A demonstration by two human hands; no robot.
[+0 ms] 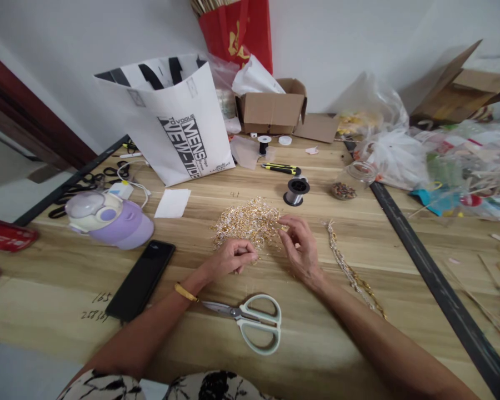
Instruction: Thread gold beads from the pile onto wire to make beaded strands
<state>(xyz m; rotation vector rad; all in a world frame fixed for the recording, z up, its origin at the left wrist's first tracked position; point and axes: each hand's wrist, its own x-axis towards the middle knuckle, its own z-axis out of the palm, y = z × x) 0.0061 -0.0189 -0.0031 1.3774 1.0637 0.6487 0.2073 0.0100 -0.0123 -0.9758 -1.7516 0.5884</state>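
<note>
A loose heap of small gold and clear sparkling jewelry pieces point(250, 219) lies mid-table. At its near edge my left hand point(233, 256) is closed in a pinch. A tiny gold-coloured piece point(254, 261) shows at its fingertips; its exact shape is too small to tell. My right hand point(299, 244) hovers at the heap's right side, fingers bent, with a gap between thumb and forefinger. Scissors with pale green handles point(260, 324) lie below the hands. Right of my right hand, silver and gold chains point(350, 269) are stretched out on the wood.
A wire spool point(295, 192), a yellow-black utility knife point(281, 168) and a jar of beads point(350, 183) stand behind the heap. On the left are a phone point(141, 280), a purple bottle point(112, 219) and a white bag point(175, 122). Plastic bags point(395, 155) crowd the right.
</note>
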